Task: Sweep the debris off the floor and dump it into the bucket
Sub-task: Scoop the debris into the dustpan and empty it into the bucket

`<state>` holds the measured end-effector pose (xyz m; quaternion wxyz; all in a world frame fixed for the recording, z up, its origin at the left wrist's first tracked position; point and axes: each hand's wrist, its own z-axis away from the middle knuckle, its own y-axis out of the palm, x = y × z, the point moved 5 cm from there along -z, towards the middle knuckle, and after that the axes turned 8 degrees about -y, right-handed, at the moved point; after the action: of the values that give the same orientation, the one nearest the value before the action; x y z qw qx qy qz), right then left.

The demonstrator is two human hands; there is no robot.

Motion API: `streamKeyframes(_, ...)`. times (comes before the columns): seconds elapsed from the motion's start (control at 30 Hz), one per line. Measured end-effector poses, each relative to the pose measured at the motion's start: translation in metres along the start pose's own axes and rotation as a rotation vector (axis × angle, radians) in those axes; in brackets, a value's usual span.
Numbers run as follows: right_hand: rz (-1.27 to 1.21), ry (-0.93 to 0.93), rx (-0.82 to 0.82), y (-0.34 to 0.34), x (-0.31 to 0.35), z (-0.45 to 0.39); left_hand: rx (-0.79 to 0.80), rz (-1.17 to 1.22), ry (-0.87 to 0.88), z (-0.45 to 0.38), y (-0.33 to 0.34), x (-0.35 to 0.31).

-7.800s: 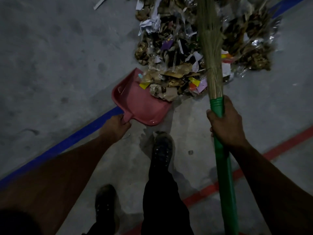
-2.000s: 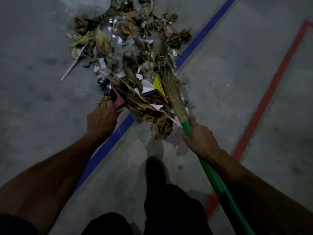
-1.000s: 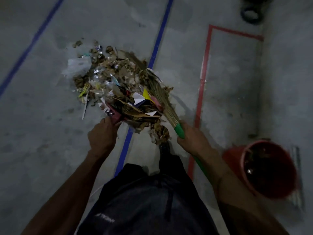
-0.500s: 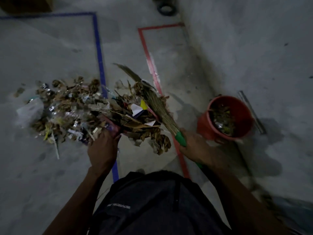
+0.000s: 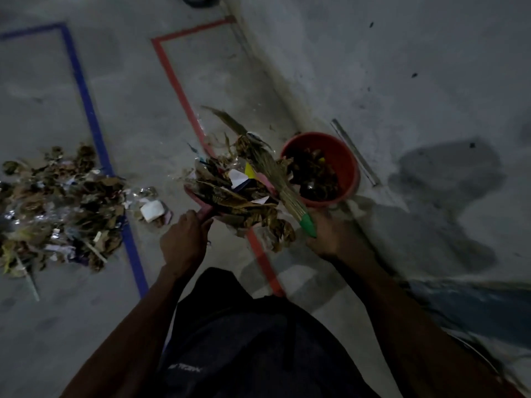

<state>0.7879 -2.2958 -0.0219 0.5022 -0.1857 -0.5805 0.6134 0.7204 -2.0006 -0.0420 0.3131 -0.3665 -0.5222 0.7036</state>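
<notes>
A heap of debris point(image 5: 235, 193) rides a pink dustpan point(image 5: 205, 209), its handle gripped in the closed left hand point(image 5: 184, 239), while the right hand point(image 5: 324, 239) clasps the broom point(image 5: 275, 179) pressed over the load. Just beyond the right hand, a red bucket point(image 5: 344, 162) already holds dark litter. More debris lies on the floor point(image 5: 143, 110), left of the left hand.

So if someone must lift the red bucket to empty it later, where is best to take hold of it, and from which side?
Probably the rim of the red bucket, gripped on its far right, from above. It stands upright and open, no handle is visible, and its left side is crowded by the loaded dustpan and the broom.
</notes>
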Motion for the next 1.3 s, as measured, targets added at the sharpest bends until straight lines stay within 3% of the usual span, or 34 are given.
streamKeyframes(0.13, -0.150, 0.153, -0.018, -0.008, -0.051, 0.013, 0.011, -0.028, 0.097, -0.013, 0.018, -0.064)
streamKeyframes(0.33, -0.145, 0.321, 0.046, -0.006, -0.116, 0.006, 0.067, -0.105, 0.213, -0.059, 0.049, -0.140)
streamKeyframes(0.6, -0.286, 0.464, 0.066, -0.007, -0.181, -0.047, 0.164, -0.196, 0.326, -0.138, 0.091, -0.231)
streamKeyframes(0.8, -0.363, 0.531, -0.011, 0.007, -0.223, -0.084, 0.196, -0.258, 0.407, -0.184, 0.123, -0.272)
streamKeyframes(1.1, -0.413, 0.627, 0.076, 0.061, -0.278, -0.110, 0.247, -0.306, 0.415, -0.229, 0.183, -0.307)
streamKeyframes(1.3, -0.546, 0.699, 0.008, 0.085, -0.288, -0.103, 0.328, -0.331, 0.505, -0.252, 0.216, -0.362)
